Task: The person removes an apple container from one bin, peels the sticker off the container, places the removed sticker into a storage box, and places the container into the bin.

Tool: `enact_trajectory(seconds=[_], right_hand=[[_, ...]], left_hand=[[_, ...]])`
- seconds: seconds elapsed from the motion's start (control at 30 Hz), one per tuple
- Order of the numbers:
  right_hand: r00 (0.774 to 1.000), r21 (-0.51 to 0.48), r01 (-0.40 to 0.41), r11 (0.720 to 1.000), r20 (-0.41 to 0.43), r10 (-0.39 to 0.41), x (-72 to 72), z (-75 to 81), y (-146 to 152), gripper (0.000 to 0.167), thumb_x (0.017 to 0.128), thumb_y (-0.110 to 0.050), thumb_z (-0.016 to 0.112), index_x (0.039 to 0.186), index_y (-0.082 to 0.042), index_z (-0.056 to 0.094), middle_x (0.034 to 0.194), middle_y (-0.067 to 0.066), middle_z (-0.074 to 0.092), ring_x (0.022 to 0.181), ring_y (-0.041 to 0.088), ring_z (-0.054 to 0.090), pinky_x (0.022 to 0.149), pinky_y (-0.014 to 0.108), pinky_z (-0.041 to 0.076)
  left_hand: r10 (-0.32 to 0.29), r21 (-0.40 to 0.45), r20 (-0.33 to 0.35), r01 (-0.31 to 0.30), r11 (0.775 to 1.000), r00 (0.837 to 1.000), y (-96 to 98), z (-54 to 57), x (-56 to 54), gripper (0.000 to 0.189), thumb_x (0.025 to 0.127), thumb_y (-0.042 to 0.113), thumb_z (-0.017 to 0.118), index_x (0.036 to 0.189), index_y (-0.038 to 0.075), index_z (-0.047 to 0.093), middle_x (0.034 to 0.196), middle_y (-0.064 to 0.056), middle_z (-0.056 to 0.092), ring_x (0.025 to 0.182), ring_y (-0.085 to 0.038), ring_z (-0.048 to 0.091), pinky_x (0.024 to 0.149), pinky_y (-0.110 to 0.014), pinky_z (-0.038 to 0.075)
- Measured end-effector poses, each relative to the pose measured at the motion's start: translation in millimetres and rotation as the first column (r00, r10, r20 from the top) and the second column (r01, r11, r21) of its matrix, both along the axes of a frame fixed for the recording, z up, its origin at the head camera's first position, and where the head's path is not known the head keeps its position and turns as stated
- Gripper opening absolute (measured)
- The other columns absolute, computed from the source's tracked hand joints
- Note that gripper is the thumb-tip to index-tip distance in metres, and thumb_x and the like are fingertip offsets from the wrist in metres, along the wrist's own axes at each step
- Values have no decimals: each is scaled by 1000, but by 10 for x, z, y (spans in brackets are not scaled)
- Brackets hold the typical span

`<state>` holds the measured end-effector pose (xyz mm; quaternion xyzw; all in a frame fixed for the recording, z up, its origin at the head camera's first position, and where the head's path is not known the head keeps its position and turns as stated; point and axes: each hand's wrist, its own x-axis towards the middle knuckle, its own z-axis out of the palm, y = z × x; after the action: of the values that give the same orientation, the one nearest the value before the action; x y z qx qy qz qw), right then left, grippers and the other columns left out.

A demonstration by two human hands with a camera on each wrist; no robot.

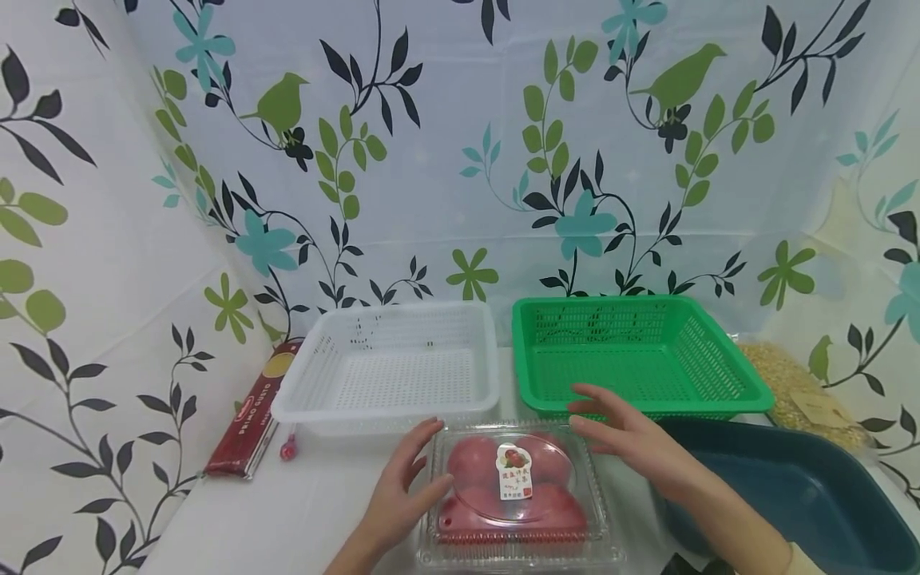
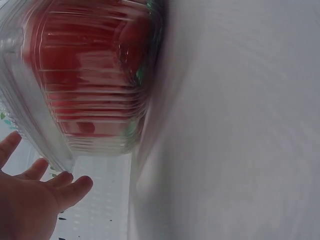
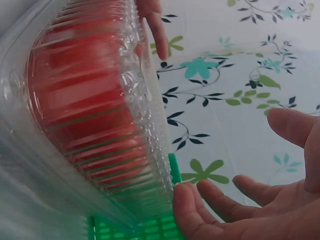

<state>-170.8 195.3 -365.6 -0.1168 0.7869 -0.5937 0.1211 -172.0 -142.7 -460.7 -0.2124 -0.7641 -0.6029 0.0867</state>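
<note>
A clear plastic clamshell box [image 1: 596, 519] of red tomatoes [image 1: 470, 463] stands on the white table, its lid down with a white label [image 1: 513, 471] on top. My left hand [image 1: 402, 483] is at the box's left side, fingers spread and slightly bent. In the left wrist view its fingertips [image 2: 82, 184] are close to the lid's rim; contact is hard to tell. My right hand [image 1: 632, 443] hovers by the far right corner, fingers loosely extended, holding nothing. The right wrist view shows those fingers [image 3: 185, 200] beside the ribbed box wall.
Behind the box stand a white basket [image 1: 388, 415] and a green basket [image 1: 640, 307]. A dark blue basin [image 1: 791, 495] lies to the right, with a bag of yellow kernels [image 1: 805, 391] beyond it. At left are a red packet [image 1: 251, 415] and a small pink item [image 1: 288, 449].
</note>
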Motion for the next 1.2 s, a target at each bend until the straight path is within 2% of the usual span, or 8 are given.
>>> enact_trajectory(seconds=[0.17, 0.37, 0.43, 0.57, 0.73, 0.87, 1.07, 1.2], right_hand=[[997, -13, -69, 998, -32, 68, -86, -30, -111, 65, 101, -29, 63, 154, -4, 34, 144, 24, 47, 127, 37, 53, 99, 47, 53], [992, -1, -121, 993, -33, 121, -185, -99, -243, 64, 98, -28, 67, 151, -5, 40, 136, 21, 56, 115, 33, 61, 89, 43, 58], [991, 13, -126, 992, -34, 126, -210, -129, -279, 63, 97, -29, 68, 150, -5, 42, 134, 20, 58, 115, 33, 61, 88, 43, 57], [986, 38, -142, 989, -78, 145, -250, -175, -339, 60, 97, -26, 70, 148, -5, 46, 130, 18, 61, 117, 30, 59, 90, 41, 55], [972, 106, -164, 981, -151, 179, -269, -193, -408, 54, 95, -24, 72, 143, -7, 53, 121, 14, 64, 107, 25, 61, 87, 38, 54], [955, 160, -195, 968, -194, 225, -284, -198, -463, 47, 94, -21, 71, 137, -7, 58, 117, 12, 65, 101, 23, 61, 83, 35, 54], [943, 210, -225, 952, -199, 266, -299, -176, -521, 43, 93, -19, 73, 133, -6, 61, 115, 9, 65, 98, 23, 61, 81, 36, 54], [944, 229, -231, 946, -181, 274, -296, -137, -549, 44, 91, -20, 75, 132, -7, 62, 113, 6, 65, 98, 22, 61, 81, 37, 54]], left_hand=[[20, -5, 8, -20, 1000, 1000, 44, -20, 5, 62, 88, 11, 76, 145, 21, 53, 155, -18, 40, 144, -36, 33, 109, -59, 39], [29, -5, 50, -29, 1000, 998, 61, -36, 0, 60, 86, 13, 78, 142, 21, 57, 154, -15, 42, 143, -32, 33, 110, -58, 39], [26, -1, 42, -26, 1000, 999, 69, -42, -10, 57, 87, 12, 78, 140, 22, 58, 153, -16, 44, 142, -35, 35, 109, -59, 40], [10, 16, 24, -10, 1000, 1000, 86, -37, -27, 53, 88, 10, 76, 138, 18, 60, 150, -17, 46, 142, -39, 36, 107, -60, 41], [9, 29, 35, -10, 1000, 999, 92, -24, -20, 51, 88, 9, 75, 137, 12, 60, 150, -18, 46, 142, -43, 35, 104, -63, 42], [14, 40, 44, -16, 999, 999, 81, -37, -15, 51, 88, 7, 74, 137, 12, 60, 150, -19, 45, 143, -43, 33, 105, -61, 42], [5, 67, 32, -7, 998, 999, 75, -74, -8, 53, 88, 2, 73, 138, 6, 57, 150, -22, 43, 144, -43, 30, 107, -58, 39], [3, 73, 55, -7, 997, 998, 74, -83, -8, 56, 87, 3, 73, 140, 8, 56, 152, -20, 42, 145, -38, 30, 109, -50, 40]])
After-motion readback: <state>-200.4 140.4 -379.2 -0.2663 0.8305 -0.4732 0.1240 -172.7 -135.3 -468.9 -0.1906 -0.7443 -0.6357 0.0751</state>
